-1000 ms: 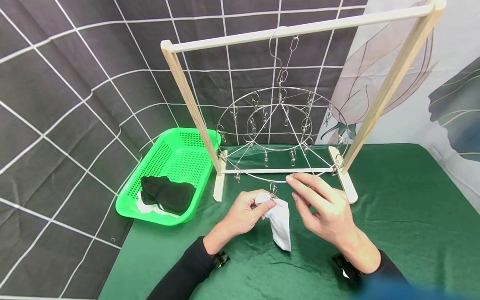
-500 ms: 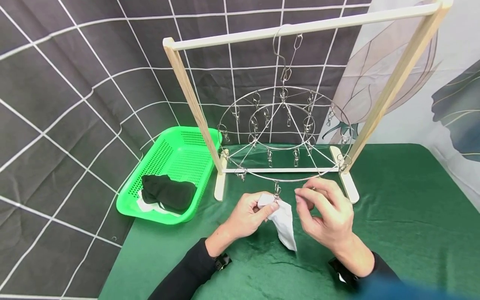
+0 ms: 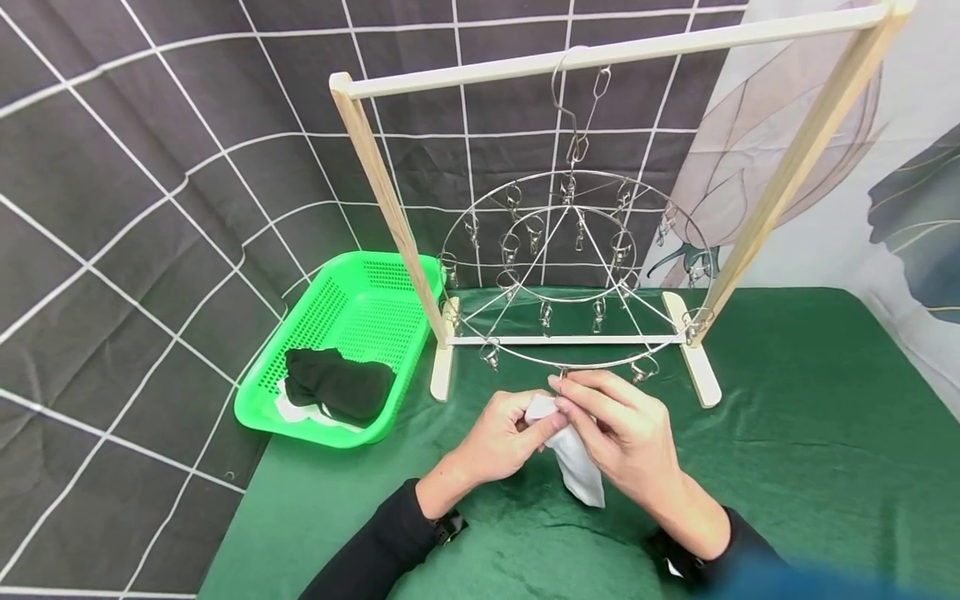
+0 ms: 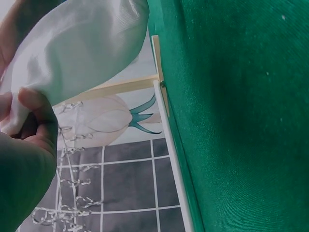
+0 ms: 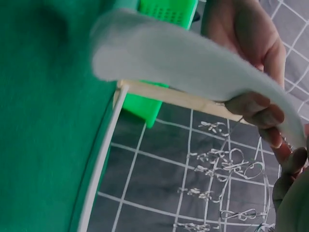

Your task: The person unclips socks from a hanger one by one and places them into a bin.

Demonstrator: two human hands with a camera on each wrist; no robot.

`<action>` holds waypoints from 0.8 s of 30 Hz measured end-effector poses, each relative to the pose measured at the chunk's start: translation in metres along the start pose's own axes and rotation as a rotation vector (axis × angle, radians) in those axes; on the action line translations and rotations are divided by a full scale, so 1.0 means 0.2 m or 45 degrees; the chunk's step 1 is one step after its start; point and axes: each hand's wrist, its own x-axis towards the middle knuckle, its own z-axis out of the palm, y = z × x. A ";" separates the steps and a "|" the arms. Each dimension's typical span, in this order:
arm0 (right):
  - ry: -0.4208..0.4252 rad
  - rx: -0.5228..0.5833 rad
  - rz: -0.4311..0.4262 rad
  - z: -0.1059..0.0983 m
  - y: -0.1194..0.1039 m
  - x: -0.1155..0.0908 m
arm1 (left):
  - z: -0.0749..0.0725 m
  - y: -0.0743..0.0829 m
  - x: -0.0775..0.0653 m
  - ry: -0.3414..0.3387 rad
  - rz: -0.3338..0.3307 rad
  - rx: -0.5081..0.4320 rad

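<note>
A white sock [image 3: 578, 467] hangs below the front of the round wire drying hanger [image 3: 517, 360], its upper edge pinched between the thumb and fingers of my left hand [image 3: 498, 437]. My right hand [image 3: 630, 429] meets it there, thumb and fingertips pinching at the metal clip on the hanger's front rim; the clip is mostly hidden behind them. The left wrist view shows the sock [image 4: 82, 48] hanging free past the fingers. In the right wrist view the sock [image 5: 169, 53] stretches from the fingertips toward the green cloth.
A wooden stand [image 3: 622, 52] carries the hanger, several metal clips [image 3: 598, 315] dangling from its rings. Left of the stand, a green plastic basket [image 3: 255, 408] holds black cloth [image 3: 341, 387] and something white. Green cloth [image 3: 810, 467] covers the table.
My right hand first drew back slightly from the hanger's rim, then moved left to the clip at the sock's top. My left hand keeps its pinch on the sock.
</note>
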 end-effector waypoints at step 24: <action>0.088 0.161 0.127 -0.02 0.00 -0.01 | -0.16 0.01 -0.13 0.189 -0.534 -0.161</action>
